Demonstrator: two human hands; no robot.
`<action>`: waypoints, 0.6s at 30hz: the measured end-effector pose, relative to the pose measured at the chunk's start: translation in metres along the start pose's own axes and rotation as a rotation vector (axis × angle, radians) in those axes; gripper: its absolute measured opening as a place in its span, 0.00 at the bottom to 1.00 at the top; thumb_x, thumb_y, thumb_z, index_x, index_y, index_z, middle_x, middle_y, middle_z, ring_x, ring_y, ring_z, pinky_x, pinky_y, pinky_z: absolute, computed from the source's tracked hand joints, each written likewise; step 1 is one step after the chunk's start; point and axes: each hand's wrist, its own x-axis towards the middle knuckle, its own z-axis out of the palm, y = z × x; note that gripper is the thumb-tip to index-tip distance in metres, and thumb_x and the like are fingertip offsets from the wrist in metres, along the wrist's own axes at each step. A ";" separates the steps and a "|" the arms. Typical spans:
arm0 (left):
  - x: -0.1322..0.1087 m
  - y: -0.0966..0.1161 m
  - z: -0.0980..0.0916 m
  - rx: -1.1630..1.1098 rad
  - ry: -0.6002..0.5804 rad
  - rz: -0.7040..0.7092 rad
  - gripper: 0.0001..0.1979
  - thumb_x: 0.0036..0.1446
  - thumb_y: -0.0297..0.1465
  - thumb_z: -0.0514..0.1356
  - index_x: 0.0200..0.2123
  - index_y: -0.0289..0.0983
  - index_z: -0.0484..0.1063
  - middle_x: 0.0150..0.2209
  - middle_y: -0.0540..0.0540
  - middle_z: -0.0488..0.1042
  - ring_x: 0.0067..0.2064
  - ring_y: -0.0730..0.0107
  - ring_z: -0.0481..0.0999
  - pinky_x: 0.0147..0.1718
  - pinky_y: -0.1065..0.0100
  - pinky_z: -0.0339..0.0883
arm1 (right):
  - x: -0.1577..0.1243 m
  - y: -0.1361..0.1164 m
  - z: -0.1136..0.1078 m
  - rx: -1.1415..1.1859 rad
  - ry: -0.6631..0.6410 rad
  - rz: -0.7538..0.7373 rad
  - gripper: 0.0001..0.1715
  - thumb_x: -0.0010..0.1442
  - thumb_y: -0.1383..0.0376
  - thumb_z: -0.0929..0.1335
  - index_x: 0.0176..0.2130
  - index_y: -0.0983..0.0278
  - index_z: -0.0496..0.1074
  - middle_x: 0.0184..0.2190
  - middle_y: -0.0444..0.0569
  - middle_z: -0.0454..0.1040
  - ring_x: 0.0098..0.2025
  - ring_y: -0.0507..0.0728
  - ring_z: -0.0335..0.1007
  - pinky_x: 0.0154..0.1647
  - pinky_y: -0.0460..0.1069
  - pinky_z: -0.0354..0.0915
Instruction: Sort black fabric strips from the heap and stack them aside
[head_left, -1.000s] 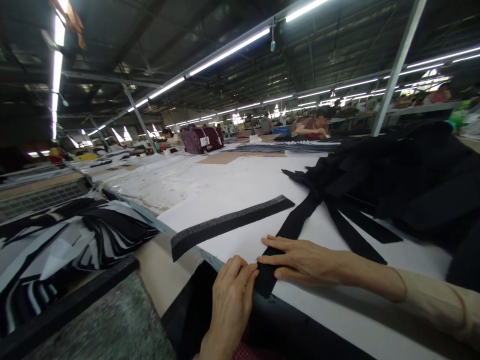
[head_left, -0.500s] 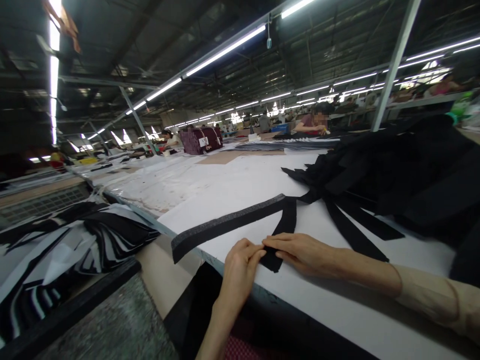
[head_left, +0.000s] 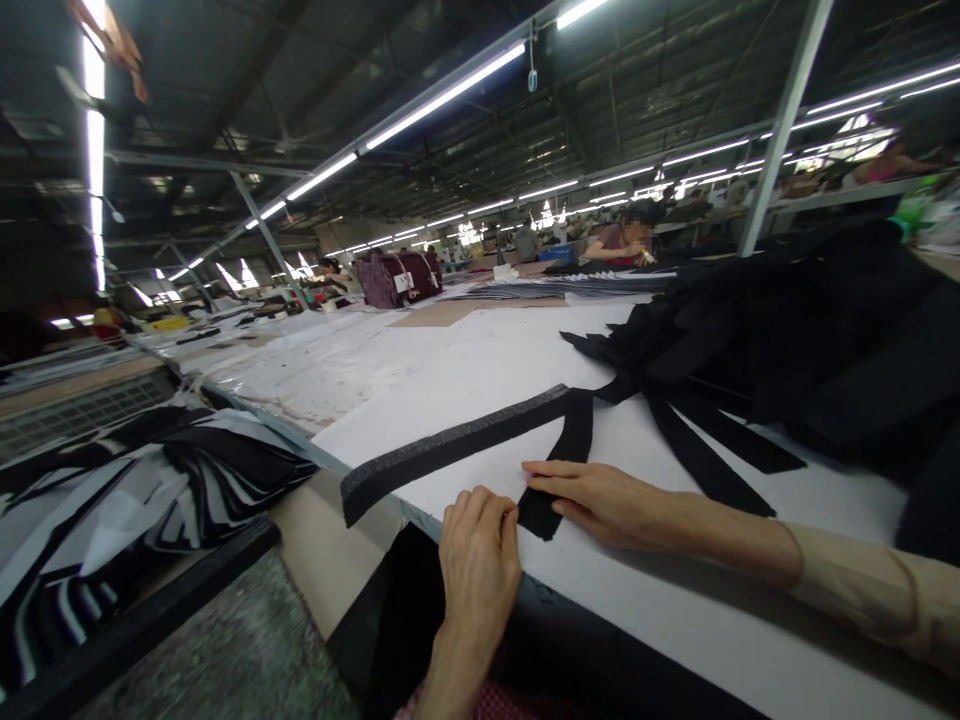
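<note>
A black fabric strip [head_left: 576, 430] lies on the white-covered table, its near end by the table edge. My right hand [head_left: 592, 495] rests across this strip with its fingers stretched out flat. Beside the strip's left edge is my left hand [head_left: 478, 545], thumb and fingers pressed together. What these fingertips hold, if anything, is hidden. A longer black strip [head_left: 450, 440] with a grey band along one side runs to the left and overhangs the table edge.
A big heap of black fabric [head_left: 825, 340] covers the table's right side, with loose strips [head_left: 712, 460] poking out. Black and white cut pieces [head_left: 165, 500] are stacked at lower left. Farther back are a maroon bag [head_left: 397, 278] and a co-worker [head_left: 619, 240].
My left hand has drawn slightly left and down, away from my right fingertips, and turned its back upward. The right hand stays on the strip. The view has shifted a little.
</note>
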 end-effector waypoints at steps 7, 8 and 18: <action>0.000 -0.003 -0.003 0.145 -0.058 0.128 0.11 0.59 0.24 0.50 0.31 0.38 0.71 0.29 0.47 0.67 0.33 0.65 0.65 0.34 0.64 0.56 | 0.001 -0.004 -0.005 -0.045 -0.039 -0.024 0.23 0.62 0.66 0.59 0.56 0.59 0.64 0.58 0.52 0.60 0.56 0.59 0.59 0.56 0.55 0.59; 0.001 -0.005 -0.004 0.117 -0.073 0.131 0.10 0.59 0.25 0.51 0.30 0.39 0.71 0.29 0.47 0.67 0.34 0.65 0.65 0.34 0.64 0.56 | 0.001 -0.005 -0.006 -0.046 -0.045 -0.031 0.22 0.62 0.66 0.60 0.55 0.58 0.64 0.58 0.51 0.60 0.56 0.59 0.59 0.55 0.55 0.60; 0.007 -0.013 -0.015 -0.226 -0.155 -0.047 0.04 0.56 0.28 0.55 0.32 0.38 0.70 0.30 0.48 0.68 0.35 0.66 0.67 0.36 0.65 0.60 | 0.003 -0.006 -0.005 -0.050 -0.060 -0.027 0.23 0.62 0.66 0.60 0.56 0.58 0.64 0.57 0.52 0.60 0.56 0.59 0.59 0.55 0.54 0.59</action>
